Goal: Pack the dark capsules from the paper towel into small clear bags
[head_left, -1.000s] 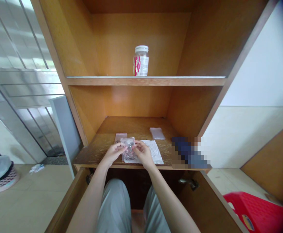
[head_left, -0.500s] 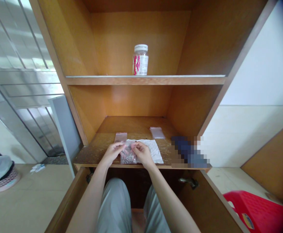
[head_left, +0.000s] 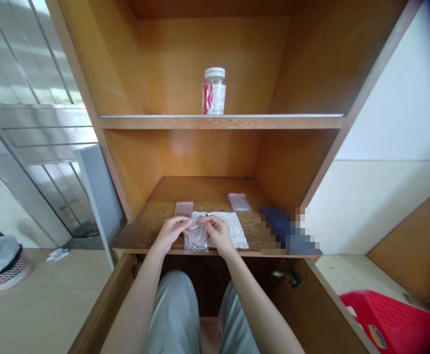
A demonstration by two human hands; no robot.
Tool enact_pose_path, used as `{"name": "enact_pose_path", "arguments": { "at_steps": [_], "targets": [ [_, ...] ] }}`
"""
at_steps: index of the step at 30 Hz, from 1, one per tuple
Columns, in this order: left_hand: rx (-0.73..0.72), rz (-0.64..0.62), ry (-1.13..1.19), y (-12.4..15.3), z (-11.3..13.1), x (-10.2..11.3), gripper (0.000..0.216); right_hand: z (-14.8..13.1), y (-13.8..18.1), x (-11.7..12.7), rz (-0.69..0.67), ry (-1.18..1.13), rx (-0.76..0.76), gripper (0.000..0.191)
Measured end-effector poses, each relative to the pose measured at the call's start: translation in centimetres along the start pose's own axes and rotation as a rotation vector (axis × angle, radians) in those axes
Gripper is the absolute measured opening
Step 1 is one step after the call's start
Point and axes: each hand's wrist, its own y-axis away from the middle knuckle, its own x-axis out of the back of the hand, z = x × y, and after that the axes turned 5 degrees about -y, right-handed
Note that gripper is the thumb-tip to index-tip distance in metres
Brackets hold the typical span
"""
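Observation:
My left hand (head_left: 170,233) and my right hand (head_left: 218,235) pinch the top edge of a small clear zip bag (head_left: 196,241) from either side. Small dark metal pieces lie in the bag's lower part, too small to identify. The bag hangs over the front of a crumpled white paper sheet (head_left: 230,228) on the wooden cabinet shelf (head_left: 207,194). Two more small plastic bags lie flat nearby: one (head_left: 183,208) just beyond my left hand, the other (head_left: 239,202) further back.
A clear jar with a white lid (head_left: 214,92) stands on the upper shelf. A pixelated blue-and-brown patch (head_left: 287,231) covers the shelf's right end. An open cabinet door (head_left: 311,305) is at lower right, beside a red plastic stool (head_left: 388,319). A basket (head_left: 1,268) sits on the floor at left.
The clear bag has dropped lower, toward the shelf's front edge, and uncovers more of the white paper. My hands have come slightly closer together on its top edge.

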Motion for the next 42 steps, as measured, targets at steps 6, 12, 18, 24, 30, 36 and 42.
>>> {"name": "enact_pose_path", "arguments": {
  "at_steps": [6, 12, 18, 24, 30, 36, 42],
  "targets": [
    [-0.012, 0.017, -0.024, 0.2, 0.0, 0.0, 0.029, -0.2, 0.1, 0.1, -0.004, -0.004, 0.022, 0.017],
    [0.005, -0.016, 0.000, 0.1, 0.0, 0.0, 0.034, -0.6, 0.2, 0.0, 0.031, -0.011, -0.009, 0.017],
    [0.012, -0.004, -0.011, -0.1, -0.1, 0.2, 0.033, -0.5, 0.0, 0.1, 0.089, -0.034, -0.040, 0.017],
    [0.019, 0.000, 0.010, 0.0, 0.0, 0.2, 0.033, -0.3, 0.1, 0.2, 0.082, -0.009, -0.031, 0.022],
    [0.005, 0.000, 0.040, -0.2, -0.1, 0.2, 0.029, -0.7, 0.3, 0.1, 0.027, -0.016, -0.030, 0.026],
    [-0.027, -0.033, -0.001, 0.0, 0.3, 0.1, 0.026, -0.7, 0.2, -0.1, -0.013, 0.016, 0.011, 0.020],
    [-0.042, -0.025, -0.055, 0.1, 0.2, 0.0, 0.024, 0.4, -0.1, -0.1, -0.111, 0.027, -0.003, 0.016]
  ]
}}
